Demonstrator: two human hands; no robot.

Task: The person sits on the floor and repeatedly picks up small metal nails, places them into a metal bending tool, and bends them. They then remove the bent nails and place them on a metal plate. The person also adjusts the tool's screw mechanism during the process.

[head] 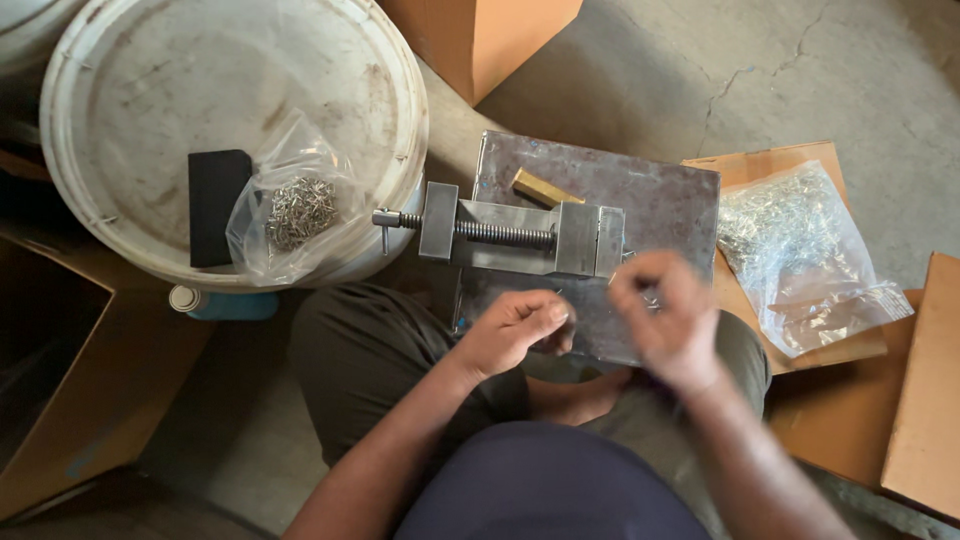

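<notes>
My left hand (515, 330) hovers over the near edge of a grey metal plate (660, 195), fingers curled together; whether it pinches something small is hidden. My right hand (665, 315) is blurred beside it, fingers bunched near a small metal piece, just in front of the jaws of a steel vise (525, 235). The vise lies across the plate with its screw handle pointing left. A small brass block (543, 187) rests on the plate behind the vise.
A white bucket lid (150, 90) at left carries a clear bag of small metal parts (295, 205) and a black block (212, 205). Another bag of metal parts (800, 255) lies on cardboard (850, 410) at right. Cardboard boxes stand at left and top.
</notes>
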